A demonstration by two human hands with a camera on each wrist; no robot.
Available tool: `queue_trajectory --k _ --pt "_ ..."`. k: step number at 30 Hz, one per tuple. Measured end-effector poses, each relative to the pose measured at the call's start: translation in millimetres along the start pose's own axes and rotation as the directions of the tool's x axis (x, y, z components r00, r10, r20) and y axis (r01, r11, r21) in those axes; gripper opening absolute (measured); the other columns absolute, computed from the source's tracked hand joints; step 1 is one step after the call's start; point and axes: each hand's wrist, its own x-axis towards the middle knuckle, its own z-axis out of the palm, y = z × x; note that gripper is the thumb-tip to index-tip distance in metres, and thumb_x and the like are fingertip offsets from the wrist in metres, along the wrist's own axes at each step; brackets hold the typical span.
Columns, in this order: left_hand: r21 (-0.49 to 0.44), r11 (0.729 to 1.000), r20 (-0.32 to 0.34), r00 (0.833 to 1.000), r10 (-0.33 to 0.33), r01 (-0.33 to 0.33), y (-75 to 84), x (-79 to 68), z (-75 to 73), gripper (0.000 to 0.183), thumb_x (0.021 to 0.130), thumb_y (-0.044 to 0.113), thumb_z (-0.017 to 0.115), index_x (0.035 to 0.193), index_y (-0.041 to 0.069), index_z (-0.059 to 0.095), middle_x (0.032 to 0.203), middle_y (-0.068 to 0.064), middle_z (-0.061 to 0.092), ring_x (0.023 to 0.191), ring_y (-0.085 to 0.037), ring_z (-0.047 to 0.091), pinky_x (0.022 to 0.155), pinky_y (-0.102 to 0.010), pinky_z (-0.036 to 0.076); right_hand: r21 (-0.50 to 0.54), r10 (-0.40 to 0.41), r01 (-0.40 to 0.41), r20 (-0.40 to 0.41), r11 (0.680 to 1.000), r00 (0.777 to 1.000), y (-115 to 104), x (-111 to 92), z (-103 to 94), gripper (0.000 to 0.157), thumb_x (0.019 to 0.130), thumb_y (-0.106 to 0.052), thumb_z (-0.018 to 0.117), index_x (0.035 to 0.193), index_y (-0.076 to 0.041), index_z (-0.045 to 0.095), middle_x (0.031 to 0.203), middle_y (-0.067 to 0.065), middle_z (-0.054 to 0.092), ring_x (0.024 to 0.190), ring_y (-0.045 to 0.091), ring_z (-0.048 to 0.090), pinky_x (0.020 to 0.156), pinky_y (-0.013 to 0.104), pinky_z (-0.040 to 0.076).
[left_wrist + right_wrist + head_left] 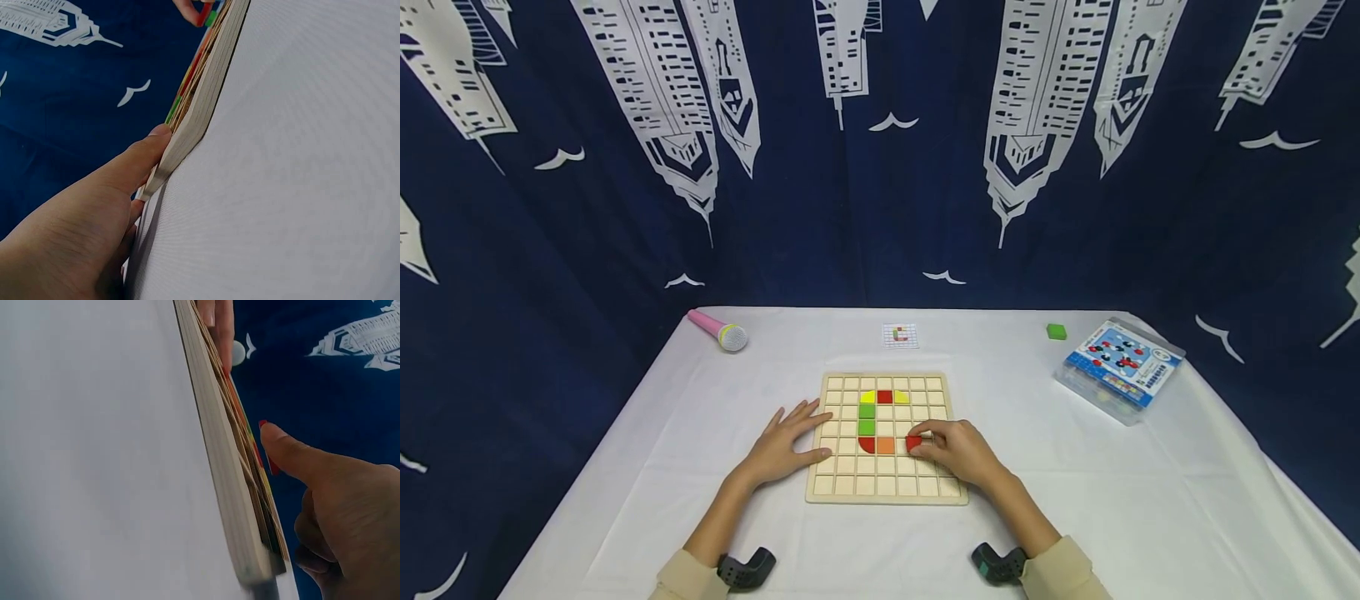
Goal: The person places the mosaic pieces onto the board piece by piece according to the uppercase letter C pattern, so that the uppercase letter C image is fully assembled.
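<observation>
A square wooden grid board (846, 485) lies on the white table. My right hand (958, 450) pinches a red tile (913, 442) between thumb and fingers, low over the board's right half; the tile's edge (273, 464) shows in the right wrist view. On the left, my left hand (781, 448) rests with spread fingers against the board's left edge, its thumb (150, 150) on the rim. Set in the cells are two yellow pieces (868, 397) flanking a red square (884, 397), two green squares (867, 427) below, then a red quarter-round (867, 445) beside an orange square (886, 446).
Behind the board lies a small pattern card (900, 336). A pink toy microphone (718, 329) is at the back left. At the back right, a loose green tile (1056, 332) sits near a clear plastic box (1120, 367) with a blue label. A dark blue printed cloth (850, 208) hangs behind.
</observation>
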Motion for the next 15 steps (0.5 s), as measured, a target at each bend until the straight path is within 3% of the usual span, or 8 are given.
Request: queue_trajectory --k 6,15 --pt "0.005 1.0 0.004 1.0 0.001 -0.001 1.1 1.1 -0.9 0.066 0.081 0.055 0.062 0.135 0.021 0.049 0.148 -0.006 0.029 0.138 -0.026 0.019 0.111 -0.051 0.004 -0.053 -0.002 0.002 0.003 0.999 1.0 -6 6 9.3 0.021 0.08 -0.03 0.072 0.097 -0.018 0.071 0.049 -0.012 0.035 0.045 0.0 0.024 0.042 0.018 0.023" --pt "0.001 1.0 0.006 1.0 0.01 -0.01 3.5 2.4 -3.4 0.064 0.081 0.053 0.063 0.134 0.019 0.05 0.148 -0.008 0.031 0.137 -0.028 0.02 0.11 -0.052 0.004 -0.041 -0.005 0.005 -0.015 0.999 1.0 -2 7 13.6 0.023 0.08 -0.033 0.071 0.098 -0.018 0.07 0.049 -0.013 0.034 0.044 -0.001 0.025 0.041 0.018 0.024"
